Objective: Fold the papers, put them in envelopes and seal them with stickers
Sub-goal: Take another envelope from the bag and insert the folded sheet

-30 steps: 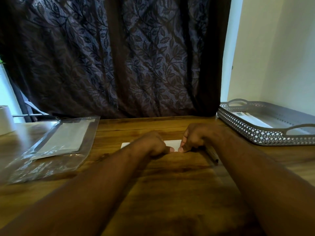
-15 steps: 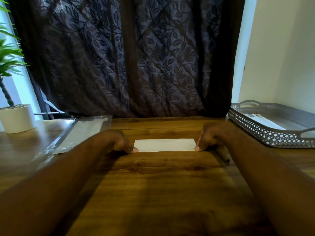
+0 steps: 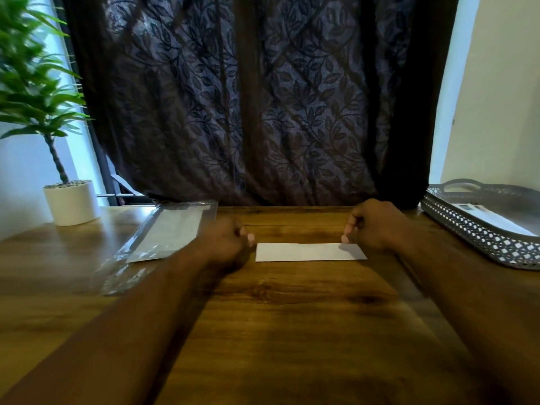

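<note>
Left hand (image 3: 226, 244) has eased off the folded paper's (image 3: 306, 252) left end, blurred, fingers curled and empty; right hand (image 3: 372, 226), also curled on nothing, hangs over its right end.

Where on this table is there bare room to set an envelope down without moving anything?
The widest bare patch of table is on your side of the folded paper. A narrower strip lies beyond the paper, between left hand and right hand, up to the curtain. Crowded: plastic packet and plant pot left, tray right.
</note>
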